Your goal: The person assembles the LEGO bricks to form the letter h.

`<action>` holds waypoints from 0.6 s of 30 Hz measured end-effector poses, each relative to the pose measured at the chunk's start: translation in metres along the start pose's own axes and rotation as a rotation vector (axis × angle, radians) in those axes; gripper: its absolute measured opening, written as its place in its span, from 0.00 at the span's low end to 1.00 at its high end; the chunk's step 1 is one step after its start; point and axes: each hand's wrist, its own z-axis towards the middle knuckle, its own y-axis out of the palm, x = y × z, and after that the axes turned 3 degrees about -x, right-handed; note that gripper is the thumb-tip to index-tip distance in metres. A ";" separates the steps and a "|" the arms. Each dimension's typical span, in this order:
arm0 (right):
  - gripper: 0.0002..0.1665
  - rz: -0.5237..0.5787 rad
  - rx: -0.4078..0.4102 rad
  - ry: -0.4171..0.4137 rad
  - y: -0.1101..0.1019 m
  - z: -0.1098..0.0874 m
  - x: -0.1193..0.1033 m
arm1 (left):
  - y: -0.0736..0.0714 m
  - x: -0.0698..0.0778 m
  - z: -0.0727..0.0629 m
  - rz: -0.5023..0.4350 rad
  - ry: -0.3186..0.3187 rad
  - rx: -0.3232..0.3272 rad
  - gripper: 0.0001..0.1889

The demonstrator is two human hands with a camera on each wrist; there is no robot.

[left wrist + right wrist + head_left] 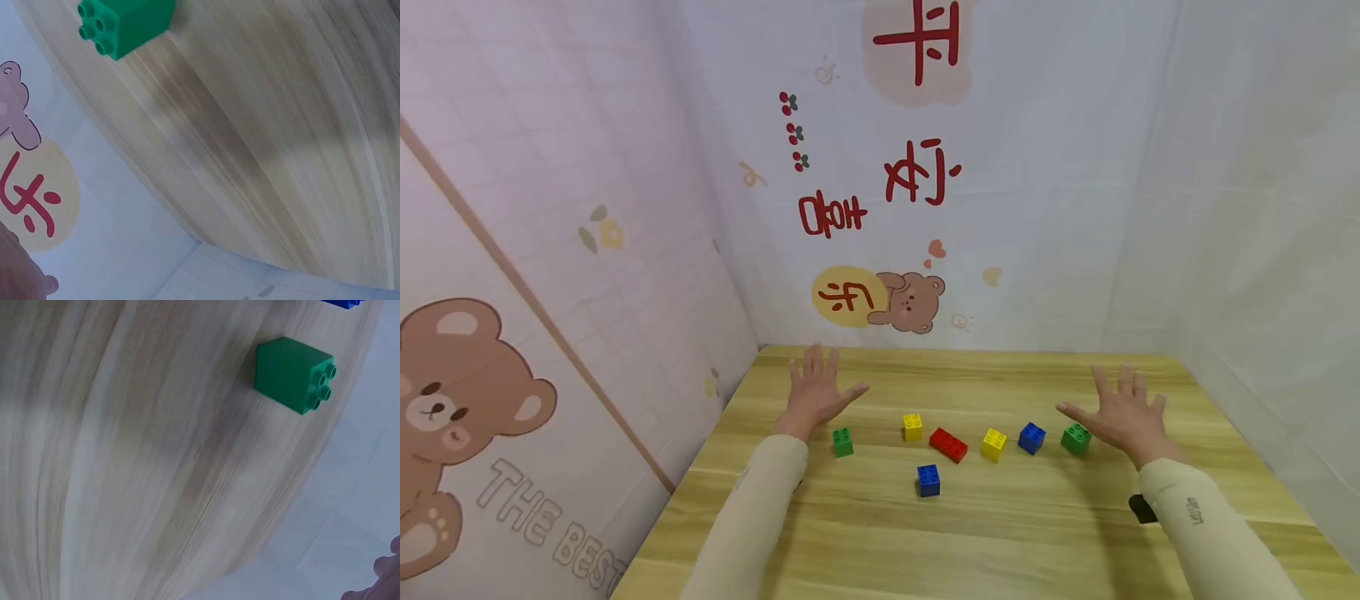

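Note:
My left hand [817, 395], fingers spread and holding nothing, is above the left part of the table. Nearest to it is a green block [842, 442], also large at the top of the left wrist view [128, 25]. Over the right side my right hand [1126, 417] is spread too, its palm side overlapping another green block [1076, 438] in the head view. Between the hands lie a yellow block [912, 427], a longer red block [948, 445], a second yellow block [994, 444] and a blue block [1032, 437]. Closer to me sits another blue block [928, 480].
The wooden table [1000, 542] ends at a white printed cloth [1037, 208] along the back. Similar cloth with a bear print [467, 375] hangs on the left, and plain white cloth [1262, 292] on the right. A dark object [1142, 508] shows beside the right sleeve.

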 end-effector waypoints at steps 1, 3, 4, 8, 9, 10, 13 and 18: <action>0.66 0.004 0.002 0.001 0.000 0.001 -0.001 | -0.001 0.002 0.001 -0.002 -0.001 -0.002 0.54; 0.65 0.016 0.006 -0.004 -0.001 0.003 -0.005 | -0.003 0.007 0.002 -0.019 0.004 0.003 0.54; 0.65 0.021 0.007 -0.008 -0.001 0.004 -0.007 | -0.005 0.009 0.003 -0.032 0.002 0.002 0.53; 0.65 0.030 0.004 -0.018 -0.001 0.007 -0.013 | -0.007 0.015 0.004 -0.035 -0.009 -0.011 0.53; 0.65 0.033 0.001 -0.020 0.000 0.008 -0.014 | -0.007 0.016 0.004 -0.032 -0.014 -0.016 0.54; 0.65 0.034 0.000 -0.020 0.000 0.008 -0.014 | -0.006 0.017 0.004 -0.033 -0.016 -0.018 0.54; 0.65 0.043 -0.001 -0.023 0.002 0.009 -0.016 | -0.005 0.020 0.006 -0.050 -0.015 -0.026 0.54; 0.63 0.076 0.003 -0.031 0.007 0.013 -0.023 | -0.002 0.024 0.009 -0.113 0.005 -0.032 0.55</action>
